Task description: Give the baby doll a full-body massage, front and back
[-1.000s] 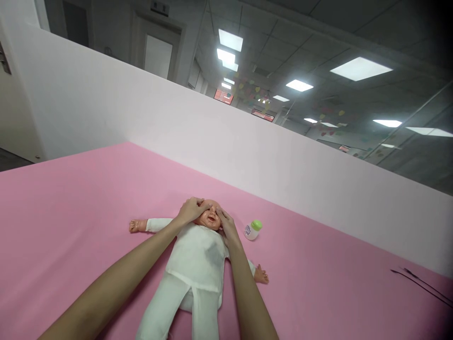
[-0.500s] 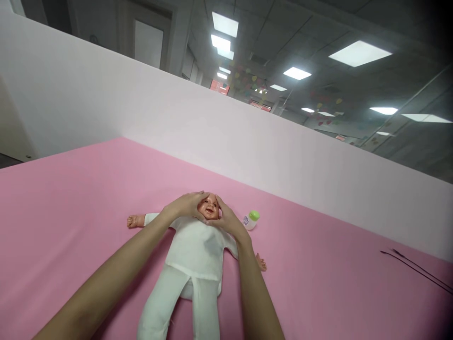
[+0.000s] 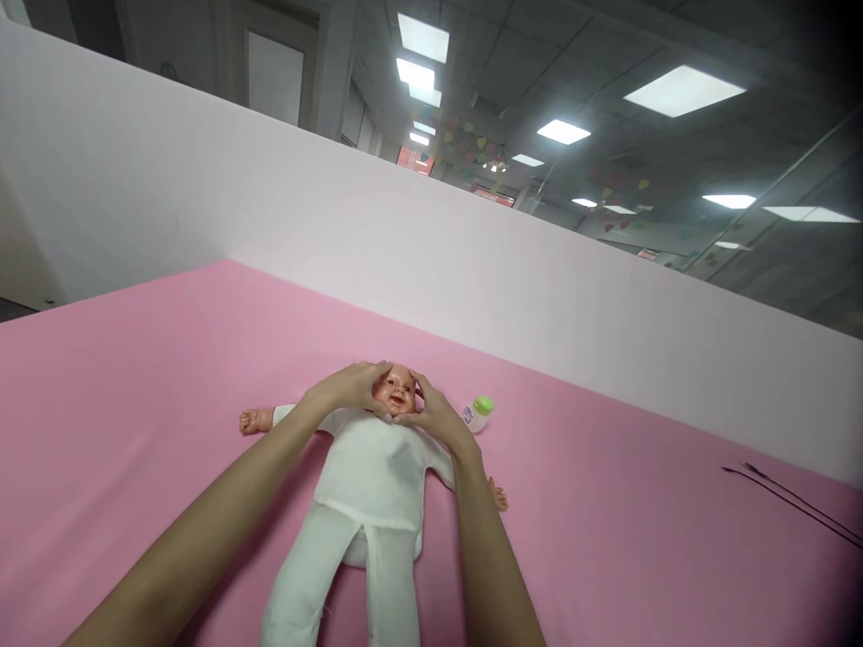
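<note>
We have both hands at the head of a doll (image 3: 373, 467), which lies on its back on the pink tabletop (image 3: 593, 521), face up, its legs running toward us and out of the lower edge of the view. Our left hand (image 3: 351, 387) curves along one side of the face, and our right hand (image 3: 437, 415) along the other. The fingers of both hands are unclenched and bent around the head, thumbs set apart from them and meeting the face near the chin; how firmly they press, we cannot tell.

We see the doll in a white top and white trousers, with a grey patch on the chest. Its arms spread out to the sides: one passes behind our left forearm, its bare hand showing beyond, and the other is partly covered by our right forearm.

Near our right hand, toward the wall (image 3: 472, 261), we have a small jar (image 3: 478, 414) with a green lid and a label too small to read. Well apart from it, at the far right of the tabletop, lie two thin dark cords (image 3: 792, 497). Past the white wall we see lit ceiling panels (image 3: 684, 91) and a door (image 3: 275, 79).
</note>
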`<state>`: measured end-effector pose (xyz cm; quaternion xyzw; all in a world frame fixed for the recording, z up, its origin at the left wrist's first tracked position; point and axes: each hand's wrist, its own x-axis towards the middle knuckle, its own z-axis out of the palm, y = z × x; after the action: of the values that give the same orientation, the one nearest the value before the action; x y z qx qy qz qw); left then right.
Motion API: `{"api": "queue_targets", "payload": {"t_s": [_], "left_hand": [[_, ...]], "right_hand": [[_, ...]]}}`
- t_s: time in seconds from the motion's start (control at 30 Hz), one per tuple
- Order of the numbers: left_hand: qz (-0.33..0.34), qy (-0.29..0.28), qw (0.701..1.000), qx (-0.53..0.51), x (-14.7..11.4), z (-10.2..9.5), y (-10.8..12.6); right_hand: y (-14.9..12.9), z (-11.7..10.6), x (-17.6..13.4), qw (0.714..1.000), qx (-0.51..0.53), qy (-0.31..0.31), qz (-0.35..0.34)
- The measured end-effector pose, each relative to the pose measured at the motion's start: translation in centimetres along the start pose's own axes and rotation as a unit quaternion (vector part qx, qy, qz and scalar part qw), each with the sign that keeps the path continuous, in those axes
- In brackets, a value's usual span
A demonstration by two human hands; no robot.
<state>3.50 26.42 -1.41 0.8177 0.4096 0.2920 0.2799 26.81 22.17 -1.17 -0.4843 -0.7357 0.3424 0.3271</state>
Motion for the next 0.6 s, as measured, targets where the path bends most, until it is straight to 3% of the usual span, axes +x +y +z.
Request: {"api": "queue_targets", "payload": {"t_s": [0.2,0.33,0.5,0.6], "left_hand": [[0.065,-0.061,0.996,-0.004,0.2,-0.7,-0.9],[0.052,-0.083,0.995,-0.015,0.0,-1.2,-0.6],[0.030,-0.056,0.996,0.069,0.2,-0.2,0.3],[0.040,-0.066,0.995,0.064,0.4,-0.2,-0.2]], "right_hand": [[1.7,-0.8,-0.2,0.999,0.047,-0.014,0.005],[1.4,-0.9,-0.2,0.999,0.042,-0.023,0.022],[0.7,-0.2,0.2,0.999,-0.014,-0.031,0.022],[1.5,-0.3,0.2,0.999,-0.012,-0.030,0.020]]}}
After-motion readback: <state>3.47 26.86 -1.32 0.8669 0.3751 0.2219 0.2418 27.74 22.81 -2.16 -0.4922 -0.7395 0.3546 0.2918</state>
